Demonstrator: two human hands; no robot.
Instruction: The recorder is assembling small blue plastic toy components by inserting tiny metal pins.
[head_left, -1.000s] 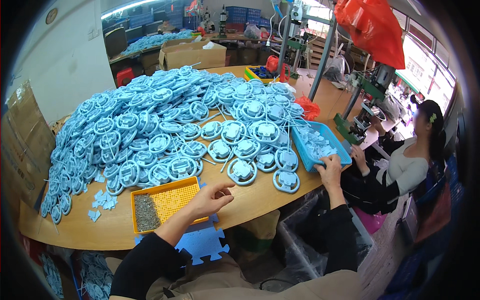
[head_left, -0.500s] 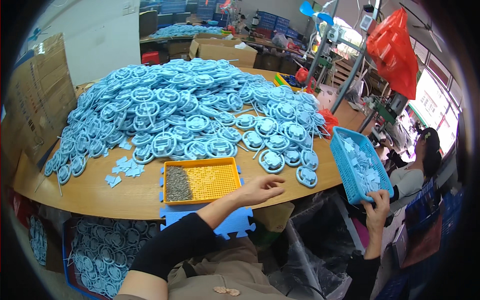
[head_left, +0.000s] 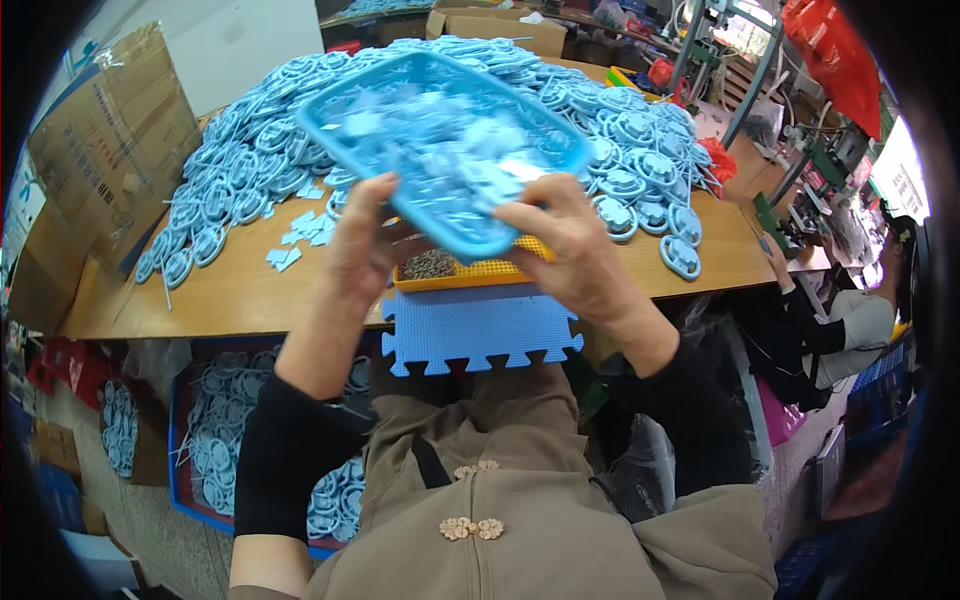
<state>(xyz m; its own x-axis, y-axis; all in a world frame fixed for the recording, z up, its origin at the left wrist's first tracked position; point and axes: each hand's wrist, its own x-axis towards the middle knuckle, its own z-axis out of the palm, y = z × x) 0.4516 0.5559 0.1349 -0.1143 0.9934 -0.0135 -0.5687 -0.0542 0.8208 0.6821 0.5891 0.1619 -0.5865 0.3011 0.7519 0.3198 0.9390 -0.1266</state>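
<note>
A light blue plastic basket [head_left: 345, 150] hangs tilted over the table in front of me, blurred by motion. Small flat light blue pieces [head_left: 450, 140] fill much of it. My left hand [head_left: 362, 240] grips its near left side, and my right hand [head_left: 570, 235] clasps the near right corner, thumb over the rim. Below and partly hidden by it is a yellow tray [head_left: 470, 282] with small grey metal parts [head_left: 428, 264] at its left end. That tray stands at the back of a blue foam mat [head_left: 480, 330].
Light blue looped plastic parts [head_left: 260, 140] are heaped across the wooden table [head_left: 110, 290]. Loose flat pieces [head_left: 305, 232] lie left of the tray. A cardboard box [head_left: 110, 150] stands left. Below the table is a crate [head_left: 180, 480] of looped parts. A person [head_left: 850, 330] sits at right.
The basket has moved from the table's right edge to the middle, above the yellow tray. My left hand, empty before, now grips it too. The view has turned.
</note>
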